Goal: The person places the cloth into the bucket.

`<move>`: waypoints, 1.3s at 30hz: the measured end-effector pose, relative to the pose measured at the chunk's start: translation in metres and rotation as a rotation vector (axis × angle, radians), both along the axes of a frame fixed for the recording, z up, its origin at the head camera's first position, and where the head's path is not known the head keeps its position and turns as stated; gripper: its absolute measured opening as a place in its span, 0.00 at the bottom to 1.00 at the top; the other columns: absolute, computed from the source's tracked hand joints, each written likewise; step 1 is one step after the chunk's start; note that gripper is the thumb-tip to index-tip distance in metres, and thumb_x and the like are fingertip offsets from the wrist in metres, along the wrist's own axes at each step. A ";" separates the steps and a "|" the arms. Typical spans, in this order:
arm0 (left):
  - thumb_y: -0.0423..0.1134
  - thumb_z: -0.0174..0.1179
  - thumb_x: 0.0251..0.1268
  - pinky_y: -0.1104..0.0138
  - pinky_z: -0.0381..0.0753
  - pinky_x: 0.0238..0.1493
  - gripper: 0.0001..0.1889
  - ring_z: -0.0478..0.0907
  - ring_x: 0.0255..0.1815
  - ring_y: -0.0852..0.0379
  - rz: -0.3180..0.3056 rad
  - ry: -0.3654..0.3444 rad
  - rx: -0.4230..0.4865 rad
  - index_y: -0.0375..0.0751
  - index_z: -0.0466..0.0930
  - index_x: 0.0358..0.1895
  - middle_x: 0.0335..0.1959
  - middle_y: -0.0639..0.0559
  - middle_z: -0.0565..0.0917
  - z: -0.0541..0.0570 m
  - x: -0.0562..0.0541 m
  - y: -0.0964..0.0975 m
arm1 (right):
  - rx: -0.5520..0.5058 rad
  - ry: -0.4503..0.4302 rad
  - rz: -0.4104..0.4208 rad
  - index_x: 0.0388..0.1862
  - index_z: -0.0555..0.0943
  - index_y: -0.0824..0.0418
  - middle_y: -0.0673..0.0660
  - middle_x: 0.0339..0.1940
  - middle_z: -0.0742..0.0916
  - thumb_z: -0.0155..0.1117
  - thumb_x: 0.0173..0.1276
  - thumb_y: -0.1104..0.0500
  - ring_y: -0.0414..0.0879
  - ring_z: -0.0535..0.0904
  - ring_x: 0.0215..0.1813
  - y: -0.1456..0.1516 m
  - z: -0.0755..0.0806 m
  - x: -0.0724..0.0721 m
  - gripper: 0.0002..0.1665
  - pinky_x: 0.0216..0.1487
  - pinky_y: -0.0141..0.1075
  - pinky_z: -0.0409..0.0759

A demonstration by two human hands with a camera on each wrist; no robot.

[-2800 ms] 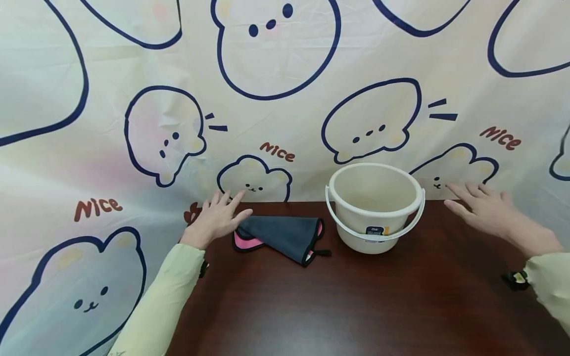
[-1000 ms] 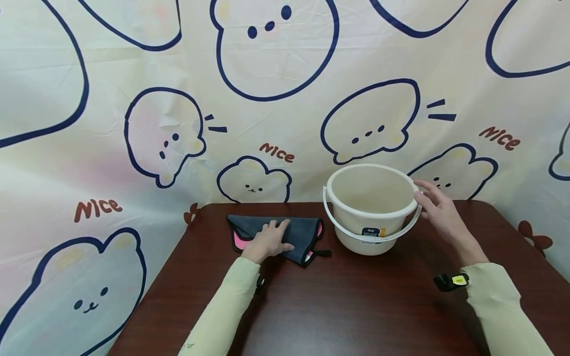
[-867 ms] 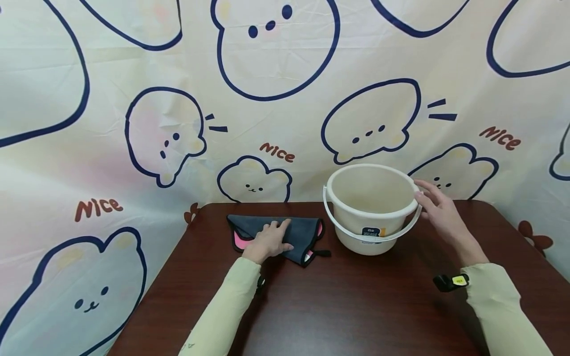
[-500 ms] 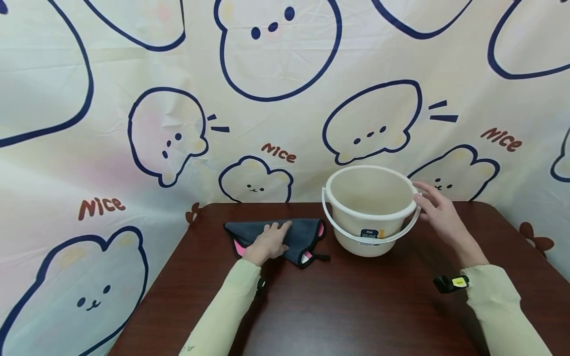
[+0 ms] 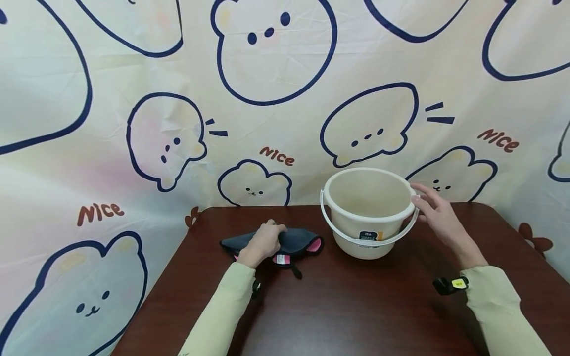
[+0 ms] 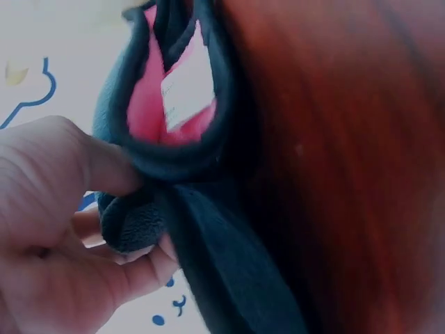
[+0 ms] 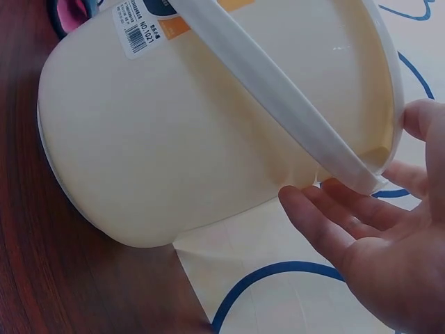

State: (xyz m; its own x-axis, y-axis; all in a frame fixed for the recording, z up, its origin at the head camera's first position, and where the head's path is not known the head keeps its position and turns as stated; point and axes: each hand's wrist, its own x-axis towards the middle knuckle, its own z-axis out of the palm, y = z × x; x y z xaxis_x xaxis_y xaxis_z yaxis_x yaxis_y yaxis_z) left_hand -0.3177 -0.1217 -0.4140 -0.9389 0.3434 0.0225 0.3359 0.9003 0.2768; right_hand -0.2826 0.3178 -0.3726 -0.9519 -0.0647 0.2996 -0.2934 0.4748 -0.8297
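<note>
A dark blue-grey cloth (image 5: 296, 242) with pink lining and black edging lies bunched on the table. My left hand (image 5: 265, 241) pinches it from above; in the left wrist view the thumb (image 6: 104, 163) and fingers hold a fold of the cloth (image 6: 177, 160). A white label (image 5: 282, 259) and a black loop (image 5: 296, 270) show at its near side. To the right stands a cream bucket (image 5: 360, 230), upright, its handle (image 5: 378, 243) hanging down in front. My right hand (image 5: 438, 217) rests at its right rim. In the right wrist view, loosely bent fingers (image 7: 316, 223) lie against the bucket (image 7: 153, 132) near the handle.
The dark red-brown table (image 5: 343, 306) reaches back to a pale curtain (image 5: 276, 128) printed with cartoon bears. The bucket stands close to the curtain. Small black devices (image 5: 450, 285) sit at the wrists.
Both hands came in from the sides, left onto the cloth, right to the bucket rim. Over the last half second, the left hand has gathered the cloth, bunching it and showing its label.
</note>
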 end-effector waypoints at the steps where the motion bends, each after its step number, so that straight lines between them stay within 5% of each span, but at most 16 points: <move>1: 0.25 0.53 0.65 0.56 0.79 0.50 0.19 0.73 0.46 0.47 -0.003 0.024 0.018 0.44 0.82 0.55 0.51 0.41 0.77 0.002 -0.001 -0.002 | 0.002 -0.001 0.000 0.78 0.58 0.51 0.69 0.69 0.71 0.44 0.78 0.41 0.25 0.73 0.51 0.000 0.000 0.000 0.34 0.44 0.27 0.82; 12: 0.25 0.50 0.66 0.57 0.84 0.49 0.17 0.78 0.44 0.50 0.027 0.272 0.270 0.44 0.86 0.46 0.49 0.45 0.77 0.036 0.007 -0.002 | -0.006 -0.005 0.007 0.79 0.57 0.51 0.71 0.70 0.70 0.44 0.78 0.42 0.23 0.74 0.49 0.002 0.000 0.000 0.34 0.42 0.25 0.81; 30: 0.27 0.49 0.67 0.54 0.81 0.57 0.19 0.79 0.56 0.42 0.043 0.572 0.471 0.42 0.84 0.56 0.56 0.39 0.79 0.099 0.013 0.021 | -0.030 -0.014 0.020 0.78 0.58 0.49 0.69 0.69 0.70 0.43 0.79 0.42 0.23 0.73 0.51 0.002 -0.001 -0.002 0.33 0.44 0.26 0.81; 39: 0.26 0.48 0.68 0.55 0.80 0.57 0.20 0.78 0.58 0.43 -0.032 0.679 0.579 0.42 0.82 0.58 0.58 0.39 0.78 0.132 0.023 0.040 | -0.011 -0.026 0.013 0.79 0.57 0.49 0.70 0.69 0.70 0.43 0.79 0.41 0.23 0.73 0.50 0.003 0.000 -0.001 0.34 0.43 0.25 0.81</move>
